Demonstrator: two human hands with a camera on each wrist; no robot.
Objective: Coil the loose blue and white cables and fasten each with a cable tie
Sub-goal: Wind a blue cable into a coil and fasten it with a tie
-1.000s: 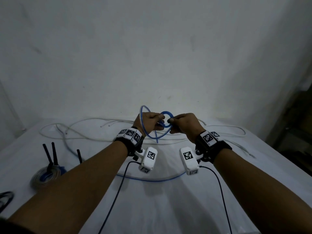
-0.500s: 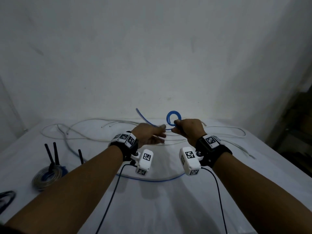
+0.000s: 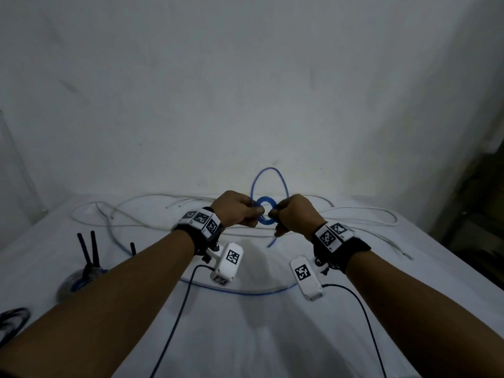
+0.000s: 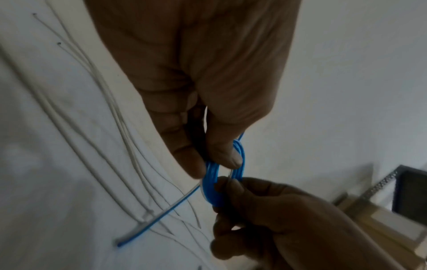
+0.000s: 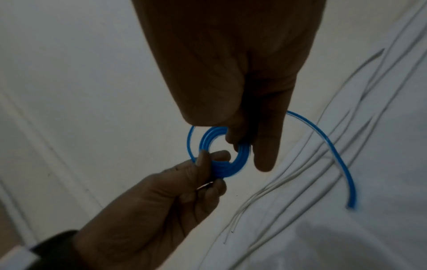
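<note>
A small tight coil of blue cable [image 3: 266, 220] hangs in the air between my hands, above the white table [image 3: 245, 336]. My left hand [image 3: 255, 214] pinches its left side between thumb and fingers [image 4: 231, 160]. My right hand [image 3: 274, 215] pinches the right side. A wider loose loop of the same blue cable [image 3: 268, 170] arches above the coil, and its free end [image 3: 272, 241] hangs below my right hand. In the right wrist view the coil [image 5: 209, 138] shows several turns. Loose white cables [image 3: 163, 225] lie across the far half of the table.
A second blue cable [image 3: 245, 292] curves across the table under my wrists. At the left a coiled bundle [image 3: 73, 282] lies with black strips [image 3: 88, 249] sticking up from it. A dark looped object [image 3: 13, 320] lies at the left edge. A wall stands right behind the table.
My left hand, which was lower and apart from the coil with cable drawn out, has come back up to it. A new loose loop now arches over the coil.
</note>
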